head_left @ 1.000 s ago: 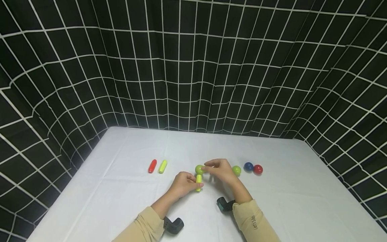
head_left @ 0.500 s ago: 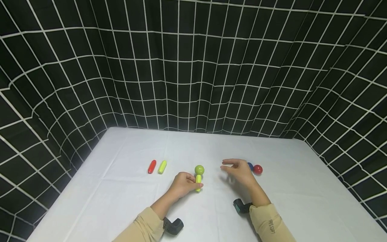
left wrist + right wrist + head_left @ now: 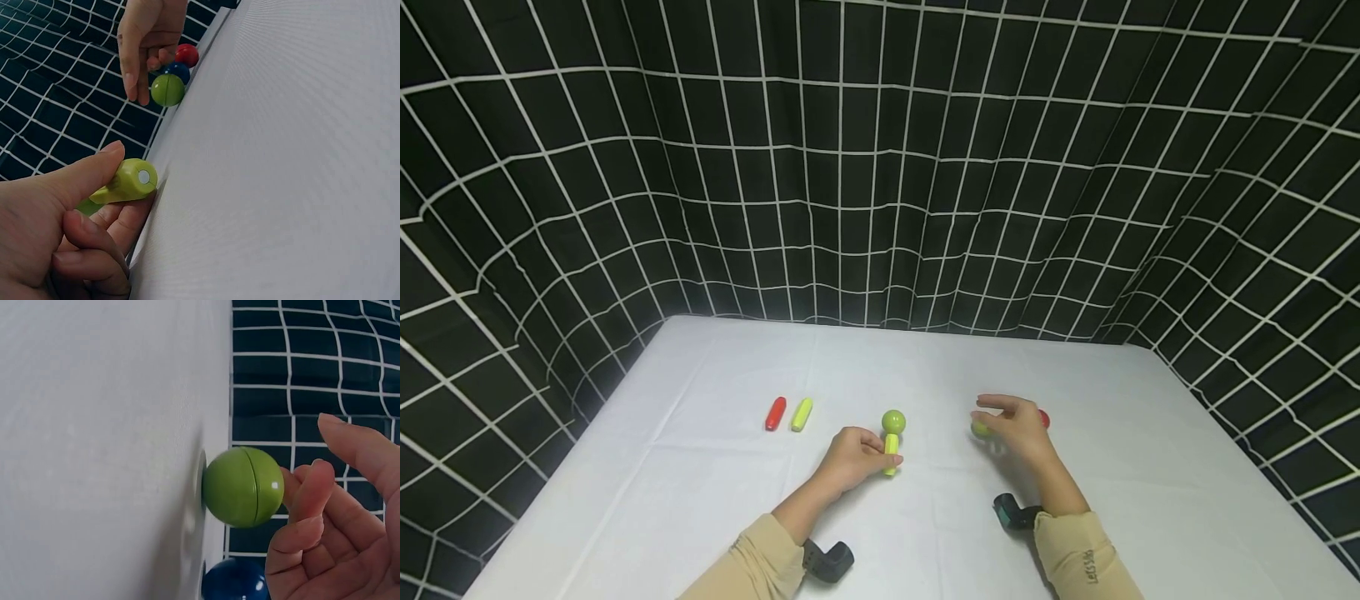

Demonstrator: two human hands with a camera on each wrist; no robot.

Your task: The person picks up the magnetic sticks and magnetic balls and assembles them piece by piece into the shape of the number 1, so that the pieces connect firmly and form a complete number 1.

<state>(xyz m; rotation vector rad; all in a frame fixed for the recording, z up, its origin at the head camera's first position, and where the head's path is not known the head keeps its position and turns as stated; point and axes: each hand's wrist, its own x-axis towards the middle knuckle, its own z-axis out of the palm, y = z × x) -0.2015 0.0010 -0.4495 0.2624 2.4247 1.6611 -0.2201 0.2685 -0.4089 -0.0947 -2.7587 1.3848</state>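
Note:
My left hand [image 3: 852,457] pinches a yellow rod [image 3: 891,445] between thumb and fingers. In the left wrist view the near end of the rod shows a round pale disc. At the rod's far end, on the table, a green ball [image 3: 893,422] appears to touch it. My right hand [image 3: 1017,425] hovers beside a second green ball [image 3: 242,487], its thumb apart from the ball and its other fingers loosely bent. Whether a fingertip touches that ball is unclear. Close by lie a blue ball [image 3: 234,580], hidden in the head view, and a red ball [image 3: 1044,418].
A red rod [image 3: 776,413] and another yellow rod [image 3: 802,414] lie side by side left of my left hand. A white cloth covers the table [image 3: 715,500]. Behind it hangs a dark curtain [image 3: 880,167] with a white grid. Each wrist wears a black camera [image 3: 831,562].
My right hand has let go of the green ball by the held rod and moved right to the second green ball. My left hand keeps its grip on the yellow rod.

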